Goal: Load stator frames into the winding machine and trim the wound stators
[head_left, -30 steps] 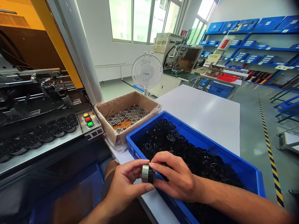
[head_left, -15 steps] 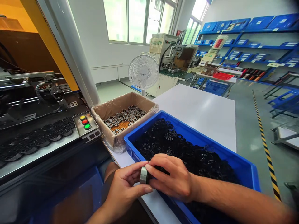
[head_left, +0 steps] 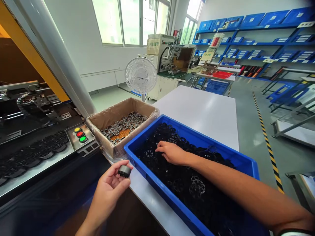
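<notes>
In my left hand [head_left: 110,186], just left of the blue bin, is a short grey metal ring [head_left: 124,170] with a black toothed part showing at its lower edge. Thumb and fingers grip it at its sides. My right hand [head_left: 172,153] reaches over the blue bin [head_left: 157,183], its fingers curled down together at the black plastic parts [head_left: 167,175]. Whatever is between those fingertips is too small and dark to make out. Among the black pieces lie a few round, spoked discs with shiny rims, one of them a spoked disc [head_left: 149,153] left of my right hand.
A plastic-lined cardboard box [head_left: 113,149] of silver spoked rings stands beside the bin on the white table [head_left: 197,101]. To the left, a machine has a button panel [head_left: 81,135] and rows of black parts [head_left: 31,155]. A white fan [head_left: 141,75] stands behind.
My hands have come apart. The left has moved left and down with the metal ring; the right has let go of it and reached into the blue bin. The view has turned slightly right.
</notes>
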`<state>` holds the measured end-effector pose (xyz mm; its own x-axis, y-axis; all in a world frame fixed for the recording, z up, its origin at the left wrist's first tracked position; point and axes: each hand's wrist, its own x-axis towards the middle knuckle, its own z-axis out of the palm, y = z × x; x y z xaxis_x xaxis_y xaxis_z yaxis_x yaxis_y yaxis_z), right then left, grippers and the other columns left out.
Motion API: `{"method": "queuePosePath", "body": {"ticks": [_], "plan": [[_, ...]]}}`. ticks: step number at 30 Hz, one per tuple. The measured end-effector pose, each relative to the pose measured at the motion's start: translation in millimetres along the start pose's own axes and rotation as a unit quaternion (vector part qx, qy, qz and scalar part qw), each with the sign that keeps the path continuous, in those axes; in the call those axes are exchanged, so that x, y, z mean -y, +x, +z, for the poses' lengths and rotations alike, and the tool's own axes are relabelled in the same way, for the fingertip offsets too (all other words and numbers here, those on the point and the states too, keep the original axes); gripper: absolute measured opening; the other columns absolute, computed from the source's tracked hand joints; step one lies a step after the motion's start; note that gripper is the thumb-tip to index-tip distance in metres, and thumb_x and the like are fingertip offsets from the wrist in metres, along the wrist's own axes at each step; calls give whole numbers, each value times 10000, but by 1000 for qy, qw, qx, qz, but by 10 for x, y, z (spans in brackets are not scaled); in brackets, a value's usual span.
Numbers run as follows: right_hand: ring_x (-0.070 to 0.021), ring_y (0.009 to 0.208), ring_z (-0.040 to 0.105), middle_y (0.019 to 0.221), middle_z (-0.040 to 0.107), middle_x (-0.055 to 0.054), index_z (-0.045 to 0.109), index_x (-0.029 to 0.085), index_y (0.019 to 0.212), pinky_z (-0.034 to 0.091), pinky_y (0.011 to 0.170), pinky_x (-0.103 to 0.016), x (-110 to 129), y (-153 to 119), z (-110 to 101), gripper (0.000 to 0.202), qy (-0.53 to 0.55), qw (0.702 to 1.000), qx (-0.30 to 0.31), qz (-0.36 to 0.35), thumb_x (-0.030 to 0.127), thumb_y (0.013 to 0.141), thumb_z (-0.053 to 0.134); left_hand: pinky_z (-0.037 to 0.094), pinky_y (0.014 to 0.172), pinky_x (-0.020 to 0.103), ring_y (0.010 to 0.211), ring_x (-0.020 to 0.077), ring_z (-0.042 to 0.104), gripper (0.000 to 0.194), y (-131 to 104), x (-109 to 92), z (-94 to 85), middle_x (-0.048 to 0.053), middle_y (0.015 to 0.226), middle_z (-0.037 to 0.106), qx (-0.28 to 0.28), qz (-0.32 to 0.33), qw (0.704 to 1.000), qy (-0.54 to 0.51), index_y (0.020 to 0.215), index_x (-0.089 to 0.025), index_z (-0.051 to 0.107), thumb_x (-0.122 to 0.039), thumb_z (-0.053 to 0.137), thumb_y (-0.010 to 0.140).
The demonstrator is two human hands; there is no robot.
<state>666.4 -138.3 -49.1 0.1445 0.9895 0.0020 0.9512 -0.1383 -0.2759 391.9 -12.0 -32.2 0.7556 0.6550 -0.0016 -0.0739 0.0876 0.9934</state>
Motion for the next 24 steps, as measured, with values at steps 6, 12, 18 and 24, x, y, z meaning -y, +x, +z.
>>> {"method": "queuePosePath", "body": {"ticks": [6, 12, 18, 24], "plan": [[-216, 983, 655, 1021, 701, -109, 724, 154, 1027, 521, 888, -319, 48, 30, 111, 333, -37, 998, 51, -8, -21, 802, 551, 547, 838, 274, 1022, 208, 652, 411, -156, -38, 121, 56, 1115, 680, 55, 117, 975, 182, 1226, -315, 668, -290, 737, 821], [-223, 799, 650, 854, 663, -109, 699, 122, 836, 535, 742, -328, 98, 25, -28, 105, -41, 999, 5, 4, 55, 801, 627, 489, 1016, 317, 1185, 226, 628, 426, -220, -67, 55, 17, 1274, 697, 45, 147, 966, 206, 1254, -366, 647, -270, 716, 845], [-145, 785, 586, 854, 604, -48, 575, 164, 876, 501, 703, -261, 755, -263, -279, 94, 91, 975, -170, -108, 235, 919, 620, 575, 839, 281, 938, 199, 718, 408, -202, -138, 178, 67, 1188, 739, 46, 48, 998, 12, 1165, -268, 710, -274, 794, 766], [-125, 664, 559, 734, 601, -34, 565, 167, 842, 453, 590, -226, 1162, -476, -244, 78, 180, 909, -280, -250, 135, 894, 613, 592, 816, 249, 892, 190, 746, 487, -163, -71, 417, 46, 1044, 790, 76, 15, 989, -127, 1047, -247, 750, -139, 896, 595]]}}
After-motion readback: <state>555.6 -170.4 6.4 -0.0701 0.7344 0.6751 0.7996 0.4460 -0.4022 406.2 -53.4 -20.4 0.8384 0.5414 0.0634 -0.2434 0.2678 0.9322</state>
